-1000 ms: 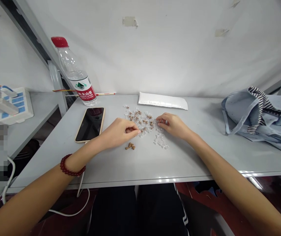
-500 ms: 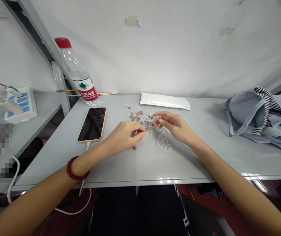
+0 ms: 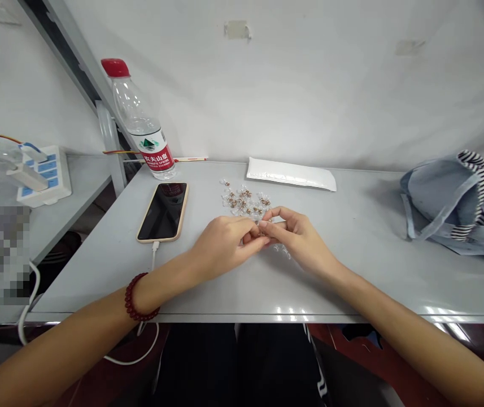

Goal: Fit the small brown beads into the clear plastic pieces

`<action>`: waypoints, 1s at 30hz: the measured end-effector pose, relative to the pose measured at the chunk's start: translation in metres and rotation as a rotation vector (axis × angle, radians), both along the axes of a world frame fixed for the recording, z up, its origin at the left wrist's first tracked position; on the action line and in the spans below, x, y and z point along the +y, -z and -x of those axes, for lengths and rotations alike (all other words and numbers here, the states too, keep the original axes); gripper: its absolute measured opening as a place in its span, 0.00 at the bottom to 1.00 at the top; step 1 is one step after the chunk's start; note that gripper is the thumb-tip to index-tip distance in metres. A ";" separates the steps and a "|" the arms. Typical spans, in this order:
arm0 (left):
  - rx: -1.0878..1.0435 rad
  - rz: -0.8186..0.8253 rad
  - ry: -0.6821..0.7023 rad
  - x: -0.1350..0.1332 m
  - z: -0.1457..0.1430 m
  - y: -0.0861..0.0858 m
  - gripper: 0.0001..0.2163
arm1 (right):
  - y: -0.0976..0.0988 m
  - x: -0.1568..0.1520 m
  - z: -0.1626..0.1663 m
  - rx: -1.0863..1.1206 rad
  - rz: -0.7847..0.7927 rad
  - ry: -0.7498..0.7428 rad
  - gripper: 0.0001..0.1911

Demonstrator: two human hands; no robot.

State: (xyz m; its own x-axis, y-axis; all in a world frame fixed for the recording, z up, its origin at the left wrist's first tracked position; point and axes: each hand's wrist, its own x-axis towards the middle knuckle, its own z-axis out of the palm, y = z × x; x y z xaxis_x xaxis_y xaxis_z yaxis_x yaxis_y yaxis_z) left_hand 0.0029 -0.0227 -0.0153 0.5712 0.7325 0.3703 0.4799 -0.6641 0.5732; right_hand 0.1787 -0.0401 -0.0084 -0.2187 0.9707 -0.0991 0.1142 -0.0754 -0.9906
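Observation:
My left hand (image 3: 231, 243) and my right hand (image 3: 295, 233) meet at the fingertips over the table, each closed in a pinch. Whatever lies between the fingers is too small and too covered to make out. Just beyond them is a loose pile of small clear plastic pieces with brown parts (image 3: 244, 199). More clear pieces (image 3: 283, 251) lie under and beside my right hand, partly hidden by it. A dark red bead bracelet (image 3: 134, 298) circles my left wrist.
Left on the grey table (image 3: 225, 294) are a phone (image 3: 163, 212) on a charging cable and a red-capped water bottle (image 3: 151, 135). A white packet (image 3: 291, 174) lies by the wall. A blue fabric bag (image 3: 445, 198) sits at right, a power strip (image 3: 47, 175) at far left.
My hands have come together: the right moved down toward me, the left moved right to meet it. The clear pieces near my right hand are now mostly covered. The view has shifted slightly.

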 end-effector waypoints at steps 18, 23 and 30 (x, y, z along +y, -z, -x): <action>0.175 0.046 0.154 0.018 0.022 -0.021 0.11 | -0.005 0.012 -0.021 -0.331 -0.280 -0.198 0.08; 0.384 0.215 0.131 0.036 0.042 -0.028 0.09 | -0.003 0.030 -0.049 -0.706 -0.587 -0.061 0.08; 0.384 0.324 0.178 0.038 0.040 -0.024 0.10 | 0.008 0.042 -0.061 -0.827 -0.458 -0.154 0.10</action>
State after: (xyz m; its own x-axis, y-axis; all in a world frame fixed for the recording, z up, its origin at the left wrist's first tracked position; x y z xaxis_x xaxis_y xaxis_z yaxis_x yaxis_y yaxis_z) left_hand -0.0374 0.0150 0.0084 0.7469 0.6541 -0.1192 0.5917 -0.5723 0.5678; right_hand 0.2401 0.0014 -0.0160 -0.3780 0.9200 0.1030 0.7673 0.3736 -0.5211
